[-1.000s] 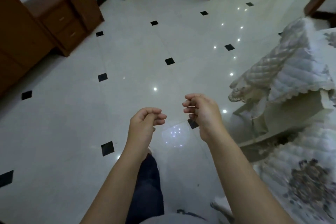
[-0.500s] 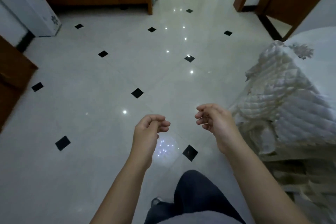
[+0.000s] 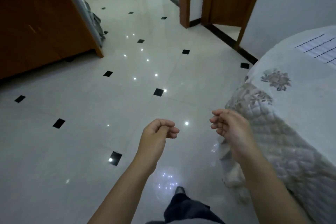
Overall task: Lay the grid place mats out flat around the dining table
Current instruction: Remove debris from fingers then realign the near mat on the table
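Left hand [image 3: 156, 138] and right hand [image 3: 231, 129] hover over glossy white floor [image 3: 91, 132] with black diamond insets, fingers loosely curled, nothing held. Grid place mat [image 3: 318, 47], white with dark lines, lies flat on rounded dining table [image 3: 300, 71], which is draped in quilted floral cloth [image 3: 272, 142], far right.

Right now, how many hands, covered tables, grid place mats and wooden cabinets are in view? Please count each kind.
Hands: 2, left hand and right hand, both holding nothing
Covered table: 1
Grid place mat: 1, lying on that table, cut by the frame edge
Wooden cabinet: 1
Total: 5
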A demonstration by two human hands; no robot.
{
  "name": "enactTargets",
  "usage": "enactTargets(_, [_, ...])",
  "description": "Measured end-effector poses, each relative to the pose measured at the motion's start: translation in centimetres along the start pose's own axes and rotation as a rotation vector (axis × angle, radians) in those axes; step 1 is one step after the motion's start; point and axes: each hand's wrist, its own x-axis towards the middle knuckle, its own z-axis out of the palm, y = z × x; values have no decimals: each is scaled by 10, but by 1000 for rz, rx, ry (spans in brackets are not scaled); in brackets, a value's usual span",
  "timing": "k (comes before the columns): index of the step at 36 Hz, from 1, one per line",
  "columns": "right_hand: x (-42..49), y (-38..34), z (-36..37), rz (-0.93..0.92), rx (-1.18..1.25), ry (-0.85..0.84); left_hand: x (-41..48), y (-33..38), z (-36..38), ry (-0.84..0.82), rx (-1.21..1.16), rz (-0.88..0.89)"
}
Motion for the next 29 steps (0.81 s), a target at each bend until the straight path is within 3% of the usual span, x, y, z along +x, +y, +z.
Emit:
enactTargets(11, [119, -65, -8, -42, 220, 264, 169, 74, 79, -284, 49, -47])
enactTargets(22, [285, -151, 0, -136, 219, 594, 377, 182, 154, -557, 172, 29])
enactTargets(29, [383, -212, 2, -188, 316, 680, 477, 254, 219, -713, 240, 76])
